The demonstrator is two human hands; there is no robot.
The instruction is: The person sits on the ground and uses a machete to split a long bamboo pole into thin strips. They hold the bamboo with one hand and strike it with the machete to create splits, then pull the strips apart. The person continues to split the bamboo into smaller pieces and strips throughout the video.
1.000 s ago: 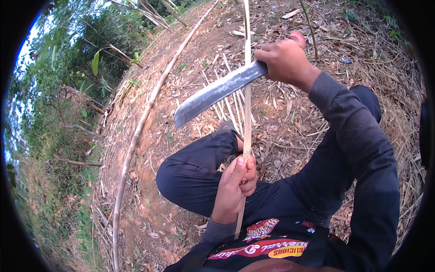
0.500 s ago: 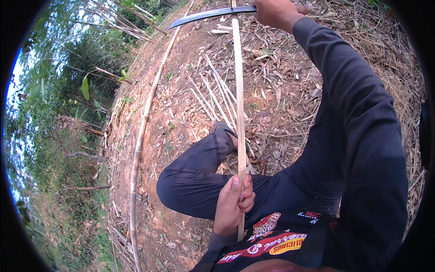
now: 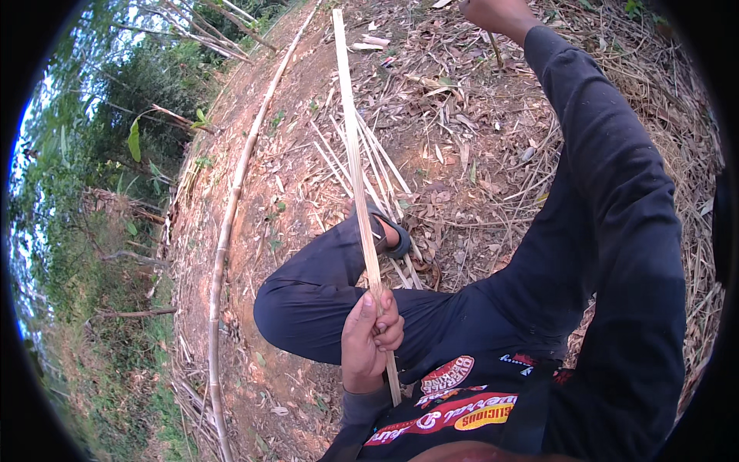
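My left hand [image 3: 372, 333] is closed round the lower part of a long, pale split-bamboo strip [image 3: 356, 158]. The strip slants up and a little left, its far end free, and its lower end passes below my fist toward my shirt. Off at the top right, my right hand [image 3: 500, 14] is curled and partly cut by the picture's upper edge, well apart from the strip. The machete it grips in the earlier picture has its blade out of view now.
Several thin split strips [image 3: 373, 158] lie on the leaf-strewn ground beside my sandalled foot [image 3: 396, 237]. A long bamboo pole [image 3: 223, 246] runs along the left. Beyond it grow shrubs and trees [image 3: 100, 154]. My bent leg [image 3: 308, 308] lies beneath the strip.
My right hand has moved up and right, taking the machete off the strip and its blade out of view. The strip's far end has swung left, and my left hand has shifted slightly left.
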